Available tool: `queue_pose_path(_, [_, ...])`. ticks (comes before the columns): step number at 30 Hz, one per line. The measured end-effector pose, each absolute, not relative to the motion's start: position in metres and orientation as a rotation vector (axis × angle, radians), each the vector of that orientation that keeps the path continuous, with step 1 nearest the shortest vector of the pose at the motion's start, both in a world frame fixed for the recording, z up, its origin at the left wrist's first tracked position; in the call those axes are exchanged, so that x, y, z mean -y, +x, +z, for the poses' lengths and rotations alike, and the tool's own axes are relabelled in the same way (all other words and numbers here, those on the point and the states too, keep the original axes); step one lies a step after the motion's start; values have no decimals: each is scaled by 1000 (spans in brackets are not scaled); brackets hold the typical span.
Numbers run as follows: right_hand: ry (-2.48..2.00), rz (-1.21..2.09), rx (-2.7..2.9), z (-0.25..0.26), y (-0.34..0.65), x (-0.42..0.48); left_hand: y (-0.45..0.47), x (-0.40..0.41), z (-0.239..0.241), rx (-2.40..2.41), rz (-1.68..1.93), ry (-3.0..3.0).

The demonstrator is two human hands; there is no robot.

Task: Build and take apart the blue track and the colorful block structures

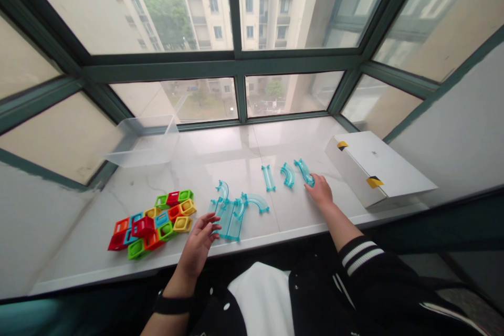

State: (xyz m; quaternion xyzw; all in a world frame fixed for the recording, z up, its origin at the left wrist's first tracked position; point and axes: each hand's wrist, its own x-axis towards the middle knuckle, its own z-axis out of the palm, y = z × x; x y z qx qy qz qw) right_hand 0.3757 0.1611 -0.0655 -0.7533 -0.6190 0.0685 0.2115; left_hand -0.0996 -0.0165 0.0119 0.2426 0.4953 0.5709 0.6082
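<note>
My right hand has its fingers closed on the near end of a wavy translucent blue track piece. Left of that piece lie a curved blue track piece and a straight one, spaced apart in a row. My left hand holds nothing, its fingers loosely bent and apart. It hovers by the left edge of a cluster of straight blue track pieces. More curved pieces lie on and beside that cluster, including one curved track piece reaching out to the right.
Red, green, yellow, orange and blue plastic blocks are grouped at the left. A clear plastic bin stands at the back left. A white box with yellow-black tape sits at the right. Windows border the marbled white ledge.
</note>
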Motion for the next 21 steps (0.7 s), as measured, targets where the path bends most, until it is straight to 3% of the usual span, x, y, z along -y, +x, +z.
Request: queue_pose_path(21, [-2051,222,1719,-63,373,-151,-98,18,14,-1154,1318,553])
